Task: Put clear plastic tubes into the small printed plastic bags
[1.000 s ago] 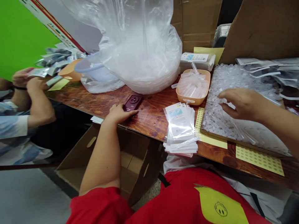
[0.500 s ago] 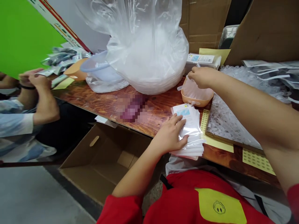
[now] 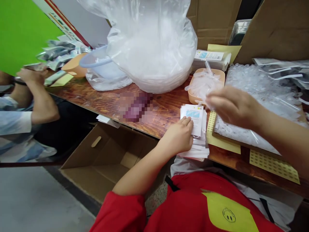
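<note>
My left hand lies over the left side of a stack of printed white cards, its fingers flat and its thumb out of sight. The cards have a light blue picture, and clear plastic sleeves show among them. My right hand, smeared by motion, hovers beyond the right edge of the stack, near the front of an orange basket. Whether its fingertips hold anything is not clear. Frosted plastic pieces fill the basket, and a clear tube sticks up at its back.
A wooden tray of clear plastic pieces stands at right, beside yellow sticker sheets. A big clear bag sits behind. An open cardboard box is below the table edge. A co-worker's hand is at far left.
My right hand has left the basket and come toward me. My left thumb, spread out before, is now tucked out of sight. The view has shifted slightly.
</note>
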Demonstrator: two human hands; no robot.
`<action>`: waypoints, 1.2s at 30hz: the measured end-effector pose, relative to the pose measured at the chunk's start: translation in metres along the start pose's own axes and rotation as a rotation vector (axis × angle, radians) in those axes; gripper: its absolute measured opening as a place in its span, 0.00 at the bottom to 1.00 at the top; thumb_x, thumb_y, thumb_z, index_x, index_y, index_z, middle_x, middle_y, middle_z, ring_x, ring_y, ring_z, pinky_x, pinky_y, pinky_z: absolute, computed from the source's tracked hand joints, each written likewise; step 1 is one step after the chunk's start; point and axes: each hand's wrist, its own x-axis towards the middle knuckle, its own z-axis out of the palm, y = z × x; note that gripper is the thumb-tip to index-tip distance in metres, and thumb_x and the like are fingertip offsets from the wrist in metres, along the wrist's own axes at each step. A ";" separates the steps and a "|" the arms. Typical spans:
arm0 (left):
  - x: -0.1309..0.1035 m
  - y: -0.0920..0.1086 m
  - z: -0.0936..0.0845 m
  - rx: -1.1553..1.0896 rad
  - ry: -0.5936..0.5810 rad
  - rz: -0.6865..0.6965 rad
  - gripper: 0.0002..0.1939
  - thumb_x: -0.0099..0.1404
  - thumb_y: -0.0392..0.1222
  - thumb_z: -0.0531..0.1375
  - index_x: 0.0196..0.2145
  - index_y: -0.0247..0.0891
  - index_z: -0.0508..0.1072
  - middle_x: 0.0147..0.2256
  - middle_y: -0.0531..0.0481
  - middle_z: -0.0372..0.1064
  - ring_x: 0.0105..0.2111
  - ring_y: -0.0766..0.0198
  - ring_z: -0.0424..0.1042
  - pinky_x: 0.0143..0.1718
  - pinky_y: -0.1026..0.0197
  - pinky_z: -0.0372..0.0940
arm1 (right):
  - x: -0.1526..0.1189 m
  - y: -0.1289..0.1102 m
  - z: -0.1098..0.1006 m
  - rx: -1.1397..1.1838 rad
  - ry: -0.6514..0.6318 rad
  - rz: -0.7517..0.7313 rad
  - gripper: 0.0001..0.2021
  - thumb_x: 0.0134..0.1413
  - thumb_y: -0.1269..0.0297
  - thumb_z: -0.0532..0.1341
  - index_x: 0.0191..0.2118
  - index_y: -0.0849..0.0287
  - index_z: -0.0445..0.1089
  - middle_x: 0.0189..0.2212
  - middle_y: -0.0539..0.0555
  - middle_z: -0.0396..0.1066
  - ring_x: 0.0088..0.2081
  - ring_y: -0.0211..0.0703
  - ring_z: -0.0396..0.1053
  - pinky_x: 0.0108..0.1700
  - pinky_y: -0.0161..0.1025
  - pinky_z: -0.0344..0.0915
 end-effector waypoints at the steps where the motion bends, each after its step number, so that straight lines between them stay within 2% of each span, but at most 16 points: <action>1: -0.002 -0.002 0.005 -0.037 0.071 0.030 0.24 0.64 0.32 0.56 0.57 0.22 0.74 0.60 0.29 0.70 0.62 0.44 0.70 0.67 0.46 0.65 | -0.008 -0.019 -0.009 0.049 0.047 -0.077 0.11 0.73 0.69 0.53 0.52 0.59 0.70 0.49 0.57 0.75 0.46 0.40 0.71 0.48 0.39 0.72; 3: -0.005 -0.006 0.014 -0.126 0.245 0.094 0.22 0.67 0.32 0.55 0.55 0.25 0.76 0.56 0.32 0.72 0.59 0.47 0.71 0.66 0.46 0.65 | -0.022 -0.052 -0.021 0.125 0.096 -0.186 0.09 0.70 0.71 0.55 0.52 0.61 0.69 0.49 0.58 0.75 0.44 0.40 0.72 0.45 0.40 0.72; 5: -0.009 -0.007 0.022 -0.205 0.424 0.116 0.20 0.69 0.33 0.54 0.55 0.30 0.77 0.55 0.34 0.71 0.58 0.48 0.69 0.64 0.43 0.66 | -0.031 -0.073 -0.024 0.181 0.103 -0.222 0.09 0.70 0.72 0.54 0.50 0.65 0.69 0.48 0.59 0.76 0.43 0.42 0.72 0.44 0.41 0.73; 7: -0.013 -0.005 0.027 -0.256 0.556 0.079 0.19 0.72 0.35 0.55 0.55 0.38 0.79 0.57 0.36 0.66 0.58 0.48 0.66 0.62 0.40 0.65 | -0.036 -0.084 -0.022 0.217 0.108 -0.207 0.10 0.71 0.72 0.52 0.50 0.66 0.69 0.46 0.59 0.76 0.43 0.42 0.73 0.45 0.41 0.73; 9: -0.017 0.001 0.032 -0.309 0.624 0.018 0.19 0.73 0.36 0.56 0.55 0.43 0.80 0.60 0.37 0.62 0.60 0.47 0.63 0.61 0.40 0.65 | -0.038 -0.088 -0.020 0.246 0.115 -0.173 0.11 0.72 0.73 0.50 0.50 0.66 0.68 0.47 0.59 0.76 0.43 0.42 0.72 0.46 0.41 0.73; 12: -0.021 0.009 0.034 -0.457 0.650 -0.055 0.18 0.74 0.35 0.56 0.55 0.45 0.81 0.59 0.39 0.61 0.59 0.51 0.65 0.60 0.45 0.66 | -0.040 -0.089 -0.021 0.266 0.107 -0.126 0.10 0.72 0.73 0.51 0.51 0.67 0.67 0.47 0.60 0.76 0.43 0.42 0.72 0.46 0.41 0.73; 15: -0.021 0.017 0.034 -0.669 0.660 -0.060 0.16 0.75 0.34 0.55 0.52 0.42 0.80 0.53 0.41 0.67 0.56 0.57 0.69 0.60 0.50 0.67 | -0.041 -0.089 -0.020 0.224 0.098 -0.097 0.10 0.72 0.72 0.53 0.52 0.68 0.67 0.46 0.60 0.76 0.42 0.43 0.70 0.45 0.41 0.72; 17: -0.019 0.024 0.033 -0.861 0.683 -0.069 0.14 0.73 0.33 0.55 0.50 0.40 0.77 0.47 0.44 0.71 0.52 0.59 0.72 0.56 0.53 0.69 | -0.040 -0.090 -0.015 0.176 0.100 -0.079 0.10 0.72 0.70 0.54 0.52 0.67 0.66 0.46 0.61 0.76 0.42 0.44 0.70 0.45 0.42 0.71; 19: -0.015 0.031 0.030 -1.117 0.668 -0.117 0.14 0.70 0.33 0.57 0.51 0.41 0.72 0.45 0.47 0.72 0.41 0.64 0.74 0.42 0.60 0.72 | -0.036 -0.091 -0.007 0.125 0.099 -0.041 0.10 0.72 0.69 0.53 0.53 0.68 0.66 0.45 0.62 0.75 0.41 0.45 0.70 0.44 0.42 0.71; 20: -0.013 0.036 0.029 -1.257 0.639 -0.149 0.16 0.68 0.34 0.58 0.53 0.42 0.69 0.44 0.48 0.72 0.33 0.68 0.72 0.32 0.64 0.70 | -0.034 -0.092 -0.003 0.104 0.092 -0.008 0.10 0.72 0.70 0.52 0.52 0.68 0.65 0.45 0.62 0.75 0.40 0.45 0.70 0.43 0.43 0.71; 22: -0.011 0.043 0.025 -1.493 0.574 -0.210 0.21 0.65 0.36 0.62 0.54 0.45 0.64 0.45 0.50 0.71 0.22 0.74 0.61 0.17 0.68 0.57 | -0.030 -0.093 0.003 0.094 0.069 0.060 0.11 0.71 0.73 0.50 0.53 0.68 0.65 0.48 0.63 0.74 0.43 0.46 0.71 0.44 0.43 0.71; 24: -0.010 0.049 0.022 -1.616 0.569 -0.248 0.26 0.62 0.38 0.64 0.55 0.46 0.61 0.45 0.52 0.70 0.18 0.77 0.55 0.13 0.69 0.49 | -0.029 -0.093 0.002 0.154 0.045 0.140 0.14 0.71 0.72 0.52 0.58 0.67 0.64 0.54 0.64 0.71 0.51 0.49 0.71 0.49 0.44 0.72; 27: -0.012 0.052 0.018 -1.595 0.634 -0.252 0.29 0.61 0.40 0.66 0.56 0.46 0.58 0.44 0.52 0.70 0.18 0.76 0.57 0.14 0.69 0.52 | -0.036 -0.088 -0.010 0.364 0.009 0.305 0.29 0.68 0.57 0.62 0.68 0.64 0.59 0.63 0.66 0.63 0.64 0.54 0.65 0.62 0.51 0.71; 29: -0.014 0.052 0.018 -1.532 0.643 -0.257 0.29 0.62 0.39 0.64 0.57 0.46 0.57 0.45 0.50 0.71 0.20 0.75 0.59 0.17 0.69 0.55 | -0.046 -0.081 -0.019 0.517 -0.032 0.426 0.38 0.63 0.46 0.66 0.70 0.62 0.58 0.66 0.68 0.57 0.69 0.56 0.60 0.68 0.53 0.68; 32: -0.014 0.052 0.021 -1.461 0.630 -0.279 0.29 0.63 0.39 0.61 0.59 0.47 0.54 0.46 0.48 0.71 0.20 0.74 0.59 0.17 0.68 0.55 | -0.060 -0.068 -0.023 0.707 -0.123 0.535 0.40 0.62 0.40 0.66 0.71 0.58 0.62 0.70 0.66 0.54 0.72 0.56 0.57 0.69 0.55 0.67; 36: -0.012 0.056 0.026 -1.418 0.644 -0.276 0.29 0.64 0.41 0.60 0.60 0.48 0.53 0.46 0.49 0.71 0.20 0.74 0.56 0.18 0.66 0.54 | -0.064 -0.062 -0.014 0.932 -0.233 0.685 0.43 0.58 0.37 0.67 0.72 0.56 0.64 0.73 0.64 0.51 0.74 0.58 0.55 0.66 0.54 0.70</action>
